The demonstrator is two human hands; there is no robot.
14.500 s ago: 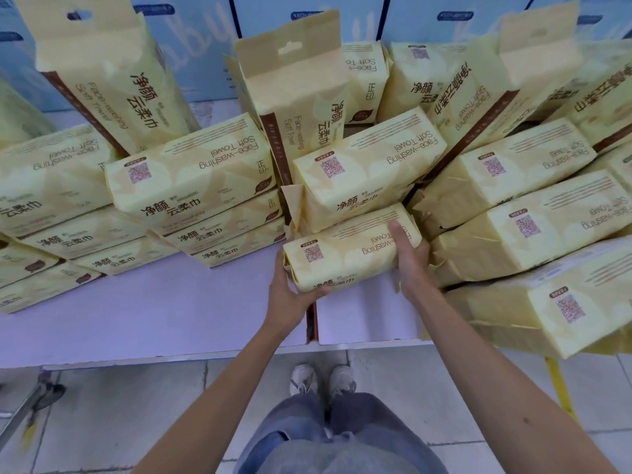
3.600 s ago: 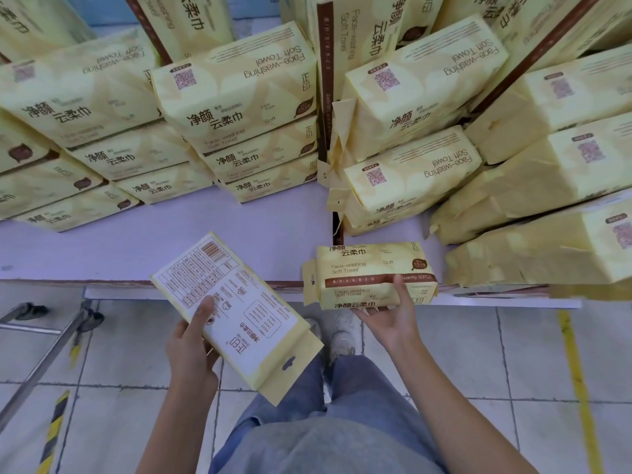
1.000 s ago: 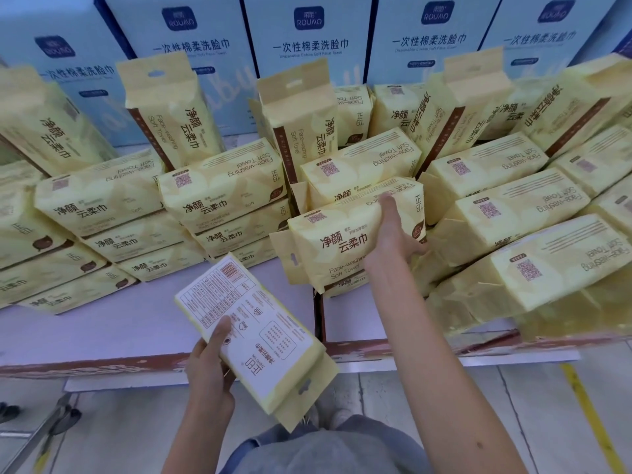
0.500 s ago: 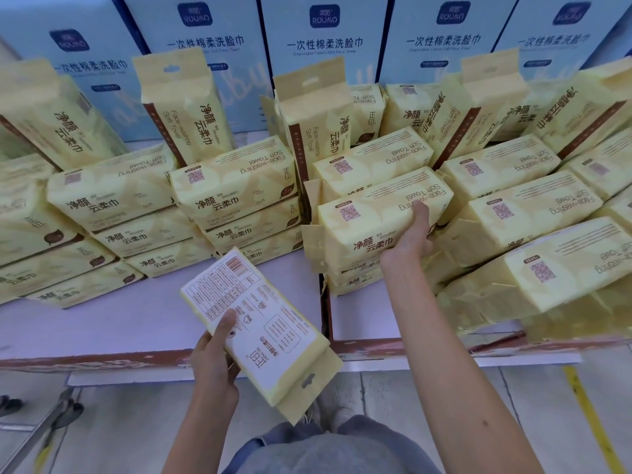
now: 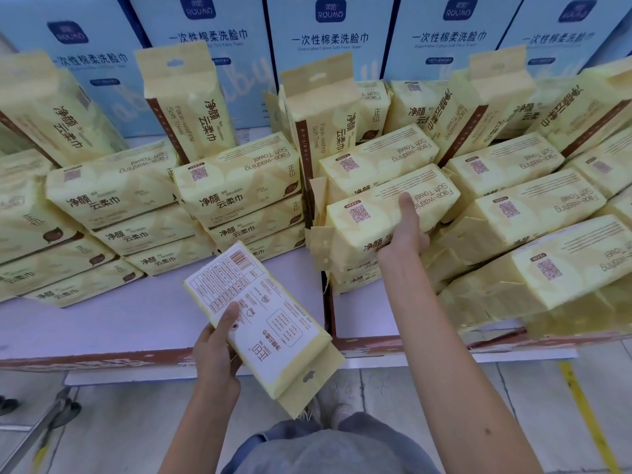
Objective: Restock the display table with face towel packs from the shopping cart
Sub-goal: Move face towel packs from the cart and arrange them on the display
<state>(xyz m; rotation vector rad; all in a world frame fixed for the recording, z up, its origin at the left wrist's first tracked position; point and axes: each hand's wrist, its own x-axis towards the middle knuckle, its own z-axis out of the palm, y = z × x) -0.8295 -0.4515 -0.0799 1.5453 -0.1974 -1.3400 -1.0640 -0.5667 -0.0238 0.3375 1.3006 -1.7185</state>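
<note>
My left hand [image 5: 215, 354] grips a yellow face towel pack [image 5: 263, 323] by its near edge, printed white back facing up, above the front edge of the white display table [image 5: 136, 323]. My right hand [image 5: 405, 234] holds another yellow pack [image 5: 369, 217] that lies on top of a short stack in the middle of the table, thumb on the pack's top face and fingers curled round its right end. Several more packs lie stacked or stand upright all around.
Blue ROUMO cartons [image 5: 328, 35] line the back of the table. A dark seam [image 5: 325, 302] splits the table in two. A metal cart frame [image 5: 37, 429] shows at the lower left on the tiled floor. A yellow floor line [image 5: 581, 415] runs at right.
My right hand has set its pack down onto the middle stack and pushed it slightly back. The pack in my left hand has stayed almost still.
</note>
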